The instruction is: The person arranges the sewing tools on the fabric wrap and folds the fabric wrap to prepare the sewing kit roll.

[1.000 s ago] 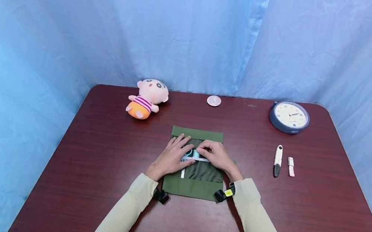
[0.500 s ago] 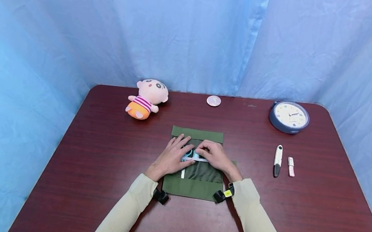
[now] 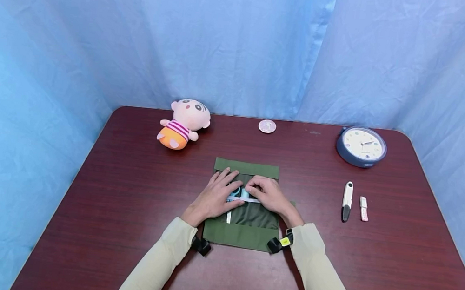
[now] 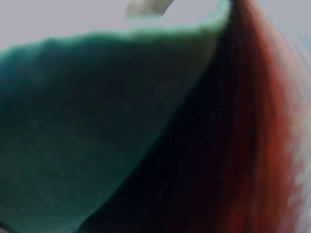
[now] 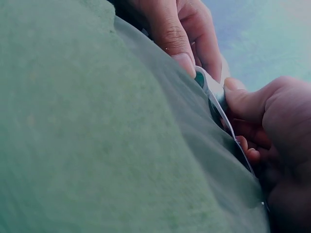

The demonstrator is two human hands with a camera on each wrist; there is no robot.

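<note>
A green cloth roll-up case (image 3: 241, 236) lies unfolded at the middle of the table, a white elastic band (image 3: 254, 200) running across it. My left hand (image 3: 216, 195) rests on the case with straight, spread fingers; in the right wrist view its thumb (image 5: 182, 60) presses at the band. Between the thumb and fingers of my right hand (image 3: 270, 195), a small light-blue cylinder (image 3: 245, 194) is pinched by its upper end, its lower part at the band. Partly beneath my left hand show the teal handles of scissors (image 3: 235, 191). Only blurred cloth and table appear in the left wrist view.
At the back left sits a plush doll (image 3: 184, 124). A round pale disc (image 3: 267, 126) lies at the back edge, and a blue clock (image 3: 361, 147) is at the back right. Right of the case lie a white-and-black cutter-like tool (image 3: 347, 201) and a small white piece (image 3: 363, 208).
The cylinder has slid very slightly toward the near side at the band, the right fingertips still on it. The left hand stays where it was.
</note>
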